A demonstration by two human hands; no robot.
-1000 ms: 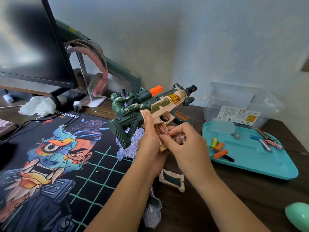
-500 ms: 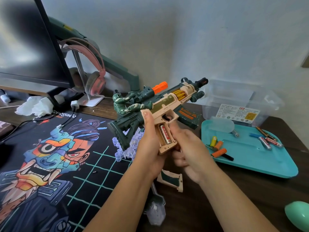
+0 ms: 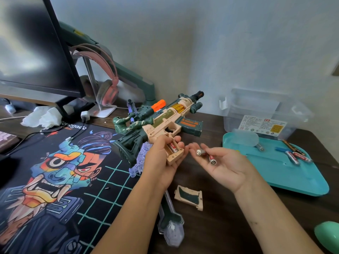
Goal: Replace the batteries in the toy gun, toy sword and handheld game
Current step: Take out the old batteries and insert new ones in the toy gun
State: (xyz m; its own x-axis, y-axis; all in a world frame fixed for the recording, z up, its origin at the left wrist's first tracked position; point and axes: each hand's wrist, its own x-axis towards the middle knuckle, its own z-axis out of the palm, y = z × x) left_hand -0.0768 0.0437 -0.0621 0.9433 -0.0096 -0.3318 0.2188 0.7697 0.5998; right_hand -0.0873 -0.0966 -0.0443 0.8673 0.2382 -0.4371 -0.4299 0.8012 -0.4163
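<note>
The left hand point(image 3: 161, 160) holds the toy gun point(image 3: 161, 123) above the middle of the tabletop, over the right edge of the printed desk mat point(image 3: 55, 171), fingers curled round the tan grip. The grip's compartment lies open, with one red battery point(image 3: 173, 146) seated inside. Just beside it the right hand point(image 3: 225, 167) lies palm up, fingers loosely spread, carrying two batteries point(image 3: 207, 156) (metal ends towards the camera). The compartment cover point(image 3: 189, 197) rests on bare wood between the forearms. More loose batteries point(image 3: 297, 158) lie in the teal tray point(image 3: 293, 182) by the tabletop's right edge.
</note>
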